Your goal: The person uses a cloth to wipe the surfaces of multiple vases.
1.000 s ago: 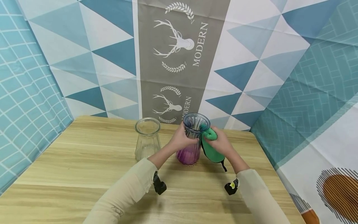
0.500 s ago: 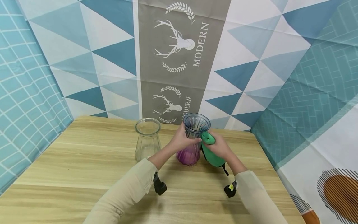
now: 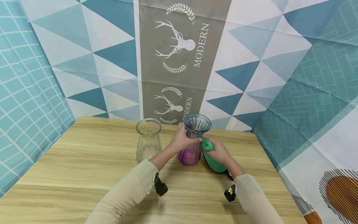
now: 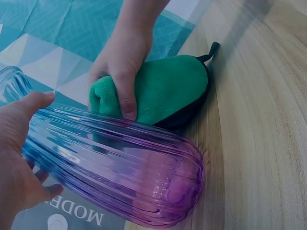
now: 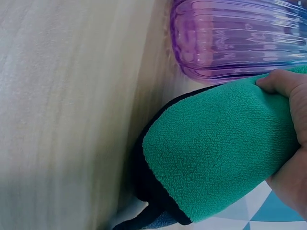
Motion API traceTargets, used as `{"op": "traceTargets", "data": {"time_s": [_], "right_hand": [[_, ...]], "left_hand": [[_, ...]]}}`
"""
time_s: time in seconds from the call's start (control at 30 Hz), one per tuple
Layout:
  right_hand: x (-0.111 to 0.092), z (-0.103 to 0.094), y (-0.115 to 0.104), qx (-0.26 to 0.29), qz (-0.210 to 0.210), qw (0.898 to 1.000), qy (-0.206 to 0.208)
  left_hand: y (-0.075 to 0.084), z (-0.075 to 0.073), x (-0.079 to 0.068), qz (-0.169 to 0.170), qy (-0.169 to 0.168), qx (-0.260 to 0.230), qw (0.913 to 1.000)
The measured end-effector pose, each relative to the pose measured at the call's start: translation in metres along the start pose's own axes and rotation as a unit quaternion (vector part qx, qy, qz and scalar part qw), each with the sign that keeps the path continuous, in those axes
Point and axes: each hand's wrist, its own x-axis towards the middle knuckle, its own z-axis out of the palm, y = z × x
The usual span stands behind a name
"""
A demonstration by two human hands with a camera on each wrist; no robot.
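A ribbed glass vase (image 3: 189,154), blue at its flared rim and purple at the base, stands upright on the wooden table. My left hand (image 3: 182,139) grips it around the neck, thumb toward me in the head view. Against the vase's right side, my right hand (image 3: 219,151) holds a green towel (image 3: 214,163) with dark edging, its folded top pinched under the thumb. In the left wrist view the towel (image 4: 168,88) hangs beside the vase wall, a dark loop (image 4: 211,51) at its lower end. The right wrist view shows the towel's terry surface (image 5: 216,153) close to the purple base (image 5: 216,43).
A clear glass vase (image 3: 148,143) stands to the left, partly behind my left forearm. The table's (image 3: 70,161) back edge meets a patterned wall covering (image 3: 173,77), with tiled-pattern sheets on both sides. Black wrist cameras (image 3: 160,185) hang under both wrists.
My right hand has moved slightly down along the vase's outer side with the towel, whose top was near the rim earlier. My left hand keeps its grip on the vase.
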Motion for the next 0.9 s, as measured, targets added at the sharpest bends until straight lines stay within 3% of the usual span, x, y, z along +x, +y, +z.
{"op": "traceTargets", "data": {"time_s": [0.47,0.67,0.9], "right_hand": [[-0.004,0.0,-0.001,-0.002,0.029,1.0,-0.011],[-0.003,-0.01,-0.009,0.033,0.037,0.999,0.009],[0.001,-0.024,-0.022,0.052,0.008,0.997,0.048]], "left_hand": [[0.0,0.001,-0.003,-0.023,0.012,0.028,0.9993],[0.0,0.0,-0.004,-0.017,0.018,0.032,0.9992],[0.003,-0.002,-0.002,-0.013,0.026,0.041,0.9988]]}}
